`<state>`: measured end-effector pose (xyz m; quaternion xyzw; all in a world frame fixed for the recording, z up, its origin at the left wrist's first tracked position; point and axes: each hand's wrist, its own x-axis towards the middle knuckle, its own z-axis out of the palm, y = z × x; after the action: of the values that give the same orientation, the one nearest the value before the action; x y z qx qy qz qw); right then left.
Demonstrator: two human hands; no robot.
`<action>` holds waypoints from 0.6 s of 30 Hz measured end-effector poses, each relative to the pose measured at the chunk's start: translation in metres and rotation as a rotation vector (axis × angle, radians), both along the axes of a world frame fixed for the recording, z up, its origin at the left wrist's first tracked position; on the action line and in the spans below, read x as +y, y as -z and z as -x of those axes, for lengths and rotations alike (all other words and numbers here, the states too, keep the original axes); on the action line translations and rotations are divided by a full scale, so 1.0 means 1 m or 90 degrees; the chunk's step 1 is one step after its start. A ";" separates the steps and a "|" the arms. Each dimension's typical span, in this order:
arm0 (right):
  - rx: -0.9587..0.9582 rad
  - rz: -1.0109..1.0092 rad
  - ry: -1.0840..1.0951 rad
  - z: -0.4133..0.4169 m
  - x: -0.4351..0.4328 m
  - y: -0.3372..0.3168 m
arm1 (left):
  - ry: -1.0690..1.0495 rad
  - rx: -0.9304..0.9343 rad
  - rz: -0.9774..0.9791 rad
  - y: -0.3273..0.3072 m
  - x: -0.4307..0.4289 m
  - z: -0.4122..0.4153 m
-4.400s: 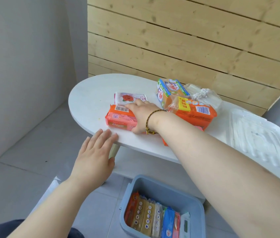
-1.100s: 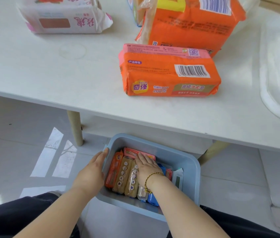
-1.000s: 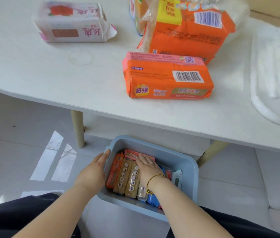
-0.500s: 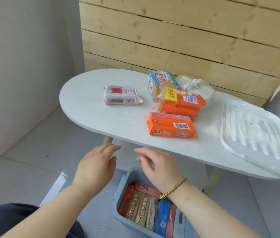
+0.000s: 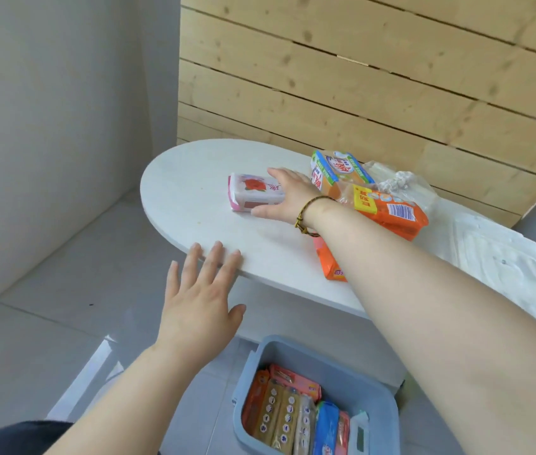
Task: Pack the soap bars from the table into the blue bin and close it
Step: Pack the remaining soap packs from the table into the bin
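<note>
A white-and-pink soap pack (image 5: 253,191) lies on the white oval table (image 5: 191,205). My right hand (image 5: 288,198) reaches across and grips its right end, fingers behind it and thumb in front. My left hand (image 5: 199,300) is open, its fingertips resting on the table's front edge. An orange soap pack (image 5: 329,262) lies partly hidden under my right forearm. Behind it sit a bagged orange pack (image 5: 391,213) and a blue-and-yellow pack (image 5: 337,170). The blue bin (image 5: 296,345) stands open on the floor below, with several soap bars (image 5: 288,413) upright inside.
The white bin lid (image 5: 506,270) lies on the table's right end. A crumpled clear plastic bag (image 5: 403,183) sits at the back by the wooden plank wall. Grey tiled floor lies to the left of the table and bin.
Both hands left the bin and rose to the table. My right hand reached across to the white-and-pink pack and took hold of it; my left hand settled on the table edge.
</note>
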<state>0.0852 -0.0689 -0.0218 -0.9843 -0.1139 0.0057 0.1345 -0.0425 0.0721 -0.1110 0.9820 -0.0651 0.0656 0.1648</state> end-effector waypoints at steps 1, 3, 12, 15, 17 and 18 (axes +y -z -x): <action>0.007 0.028 0.004 -0.008 0.003 0.001 | 0.003 -0.002 -0.007 0.001 0.002 0.000; 0.024 0.063 0.005 -0.020 0.008 0.005 | 0.013 -0.003 -0.018 0.004 0.006 0.000; -0.016 0.243 0.013 -0.032 0.015 0.010 | 0.022 -0.026 -0.012 0.009 0.009 -0.001; -0.023 0.242 0.007 -0.027 0.018 0.007 | 0.027 -0.028 -0.007 0.008 0.009 -0.001; -0.032 0.224 0.007 -0.017 0.015 0.004 | 0.027 -0.027 0.009 0.004 0.008 0.000; -0.031 0.198 0.013 -0.010 0.013 0.004 | 0.022 -0.029 0.027 0.002 0.008 0.000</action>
<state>0.0949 -0.0556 -0.0254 -0.9942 -0.1051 -0.0016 -0.0222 -0.0424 0.0798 -0.1132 0.9752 -0.0846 0.0861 0.1852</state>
